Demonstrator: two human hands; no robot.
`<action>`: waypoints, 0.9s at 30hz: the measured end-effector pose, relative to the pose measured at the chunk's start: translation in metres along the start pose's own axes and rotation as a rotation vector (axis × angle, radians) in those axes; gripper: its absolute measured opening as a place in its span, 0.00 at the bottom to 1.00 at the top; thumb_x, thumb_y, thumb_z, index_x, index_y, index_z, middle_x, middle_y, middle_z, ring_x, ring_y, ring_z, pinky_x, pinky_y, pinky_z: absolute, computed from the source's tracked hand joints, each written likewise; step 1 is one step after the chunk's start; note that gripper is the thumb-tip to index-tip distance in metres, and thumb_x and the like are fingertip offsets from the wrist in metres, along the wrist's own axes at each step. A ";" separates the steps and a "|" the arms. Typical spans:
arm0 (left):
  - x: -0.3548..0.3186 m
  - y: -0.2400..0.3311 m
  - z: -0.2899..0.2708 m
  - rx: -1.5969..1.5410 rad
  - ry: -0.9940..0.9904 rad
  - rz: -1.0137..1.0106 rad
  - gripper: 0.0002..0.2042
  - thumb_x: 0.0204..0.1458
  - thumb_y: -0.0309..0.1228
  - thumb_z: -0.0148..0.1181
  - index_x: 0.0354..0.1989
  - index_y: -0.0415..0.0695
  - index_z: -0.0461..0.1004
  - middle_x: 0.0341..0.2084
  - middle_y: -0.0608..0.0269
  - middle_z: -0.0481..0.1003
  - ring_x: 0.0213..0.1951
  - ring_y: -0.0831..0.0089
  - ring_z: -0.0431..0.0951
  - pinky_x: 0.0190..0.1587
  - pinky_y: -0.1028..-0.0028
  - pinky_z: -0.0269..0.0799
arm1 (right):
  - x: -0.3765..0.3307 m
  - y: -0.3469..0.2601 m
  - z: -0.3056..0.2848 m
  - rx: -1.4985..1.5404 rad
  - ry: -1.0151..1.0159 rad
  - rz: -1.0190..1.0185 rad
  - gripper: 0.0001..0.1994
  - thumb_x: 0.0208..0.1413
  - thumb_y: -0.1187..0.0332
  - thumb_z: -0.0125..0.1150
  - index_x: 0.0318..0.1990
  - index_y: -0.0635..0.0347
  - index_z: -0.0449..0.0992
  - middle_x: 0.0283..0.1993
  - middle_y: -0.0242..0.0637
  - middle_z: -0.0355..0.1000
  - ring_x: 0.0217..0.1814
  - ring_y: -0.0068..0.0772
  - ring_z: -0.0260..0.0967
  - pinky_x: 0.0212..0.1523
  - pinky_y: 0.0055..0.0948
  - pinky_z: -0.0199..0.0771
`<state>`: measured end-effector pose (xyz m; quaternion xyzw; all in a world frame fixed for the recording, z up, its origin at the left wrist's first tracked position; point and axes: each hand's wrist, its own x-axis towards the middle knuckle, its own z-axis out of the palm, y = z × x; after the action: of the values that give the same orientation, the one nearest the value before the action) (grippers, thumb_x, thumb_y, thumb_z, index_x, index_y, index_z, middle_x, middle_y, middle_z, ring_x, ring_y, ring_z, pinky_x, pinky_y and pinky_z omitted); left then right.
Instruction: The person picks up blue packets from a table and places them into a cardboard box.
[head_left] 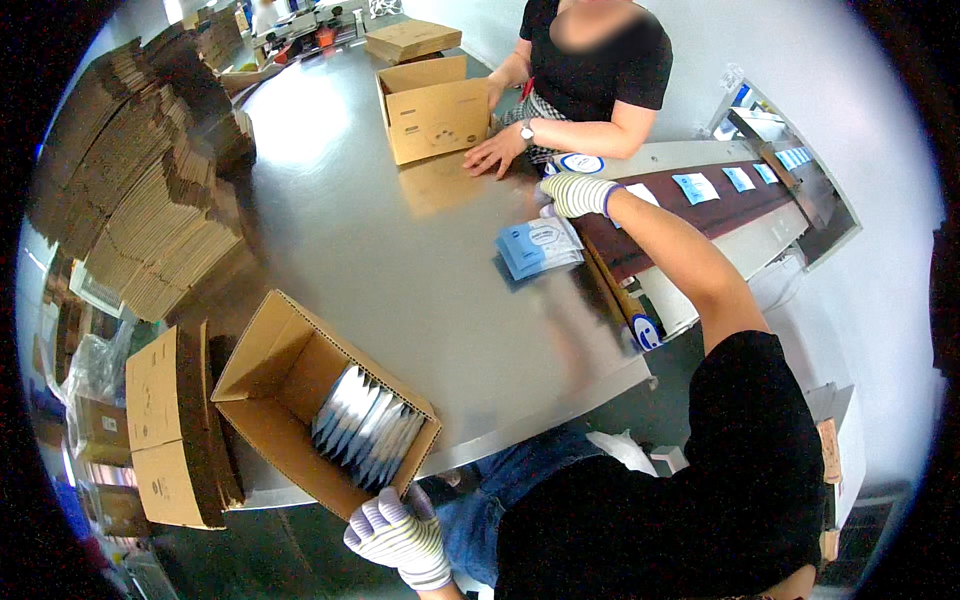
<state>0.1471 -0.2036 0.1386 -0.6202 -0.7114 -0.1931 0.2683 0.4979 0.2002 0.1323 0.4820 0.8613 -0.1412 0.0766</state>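
My left hand [400, 540], in a striped knit glove, grips the near corner of an open cardboard box [285, 455]. Inside that box, a row of blue-and-white sachets [368, 428] stands on edge at the right end. My right hand [580, 195], gloved the same way, reaches over the near end of a conveyor belt [680, 220]. Its fingers point left and are slightly apart, with nothing visible in them. Just below it on the metal table lies a small pile of blue-and-white sachets [540, 247]. More sachets [697, 188] lie spaced along the belt, one partly behind my wrist.
Across the metal table [350, 230], another person in a black top has hands at a second open box [435, 115]. Behind it lies a flat carton [412, 40]. Tall stacks of flattened cardboard [150, 200] line the left side, with folded cartons [170, 430] beside my box.
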 end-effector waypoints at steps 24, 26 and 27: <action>0.004 0.000 0.002 0.023 -0.035 -0.042 0.14 0.43 0.41 0.64 0.30 0.52 0.66 0.21 0.66 0.63 0.28 0.64 0.66 0.31 0.64 0.56 | -0.062 -0.162 0.094 -0.181 -0.263 -0.137 0.48 0.22 0.36 0.72 0.49 0.67 0.71 0.51 0.56 0.69 0.54 0.55 0.66 0.55 0.44 0.65; 0.005 -0.003 0.003 0.031 -0.024 -0.044 0.14 0.42 0.41 0.64 0.30 0.52 0.66 0.21 0.66 0.63 0.28 0.64 0.66 0.31 0.64 0.56 | -0.071 -0.173 0.094 -0.168 -0.253 -0.157 0.49 0.22 0.36 0.72 0.50 0.67 0.70 0.49 0.56 0.69 0.54 0.55 0.66 0.57 0.44 0.64; 0.004 -0.004 0.004 0.034 -0.007 -0.044 0.14 0.42 0.41 0.64 0.30 0.51 0.66 0.21 0.66 0.63 0.28 0.64 0.66 0.31 0.64 0.56 | -0.070 -0.176 0.093 -0.160 -0.287 -0.125 0.50 0.23 0.36 0.71 0.53 0.67 0.68 0.49 0.57 0.69 0.55 0.55 0.66 0.58 0.46 0.63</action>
<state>0.1419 -0.1989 0.1384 -0.6005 -0.7289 -0.1846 0.2721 0.3840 0.0267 0.0929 0.3948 0.8783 -0.1439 0.2280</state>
